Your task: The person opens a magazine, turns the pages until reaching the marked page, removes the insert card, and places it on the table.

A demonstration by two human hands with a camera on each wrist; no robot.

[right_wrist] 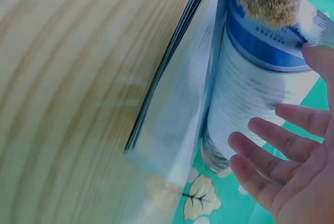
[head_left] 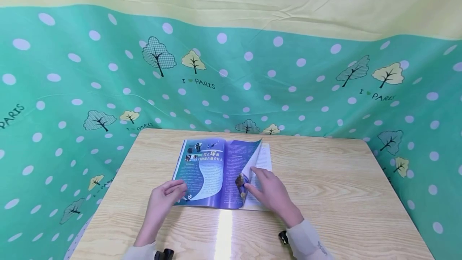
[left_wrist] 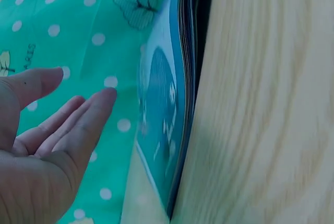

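Observation:
An open magazine [head_left: 211,175] lies on the table, its left page green and purple with a pale curved text block. A right-hand page [head_left: 236,163] is lifted and curls over, baring white pages beneath it. My right hand [head_left: 272,189] is at the curled page's outer edge, fingers spread and thumb tip against the page. In the right wrist view, that page [right_wrist: 250,93] bends in front of the right hand's loose fingers. My left hand [head_left: 166,196] hovers by the magazine's lower left corner. Relaxed and holding nothing, the left hand's fingers [left_wrist: 88,117] show beside the magazine's edge [left_wrist: 167,104].
The wooden table [head_left: 335,183] extends to both sides of the magazine and bears a bright light reflection in front. Behind and around it hangs a green dotted cloth [head_left: 252,91] printed with trees. Dark wrist devices [head_left: 164,254] sit at both sleeves.

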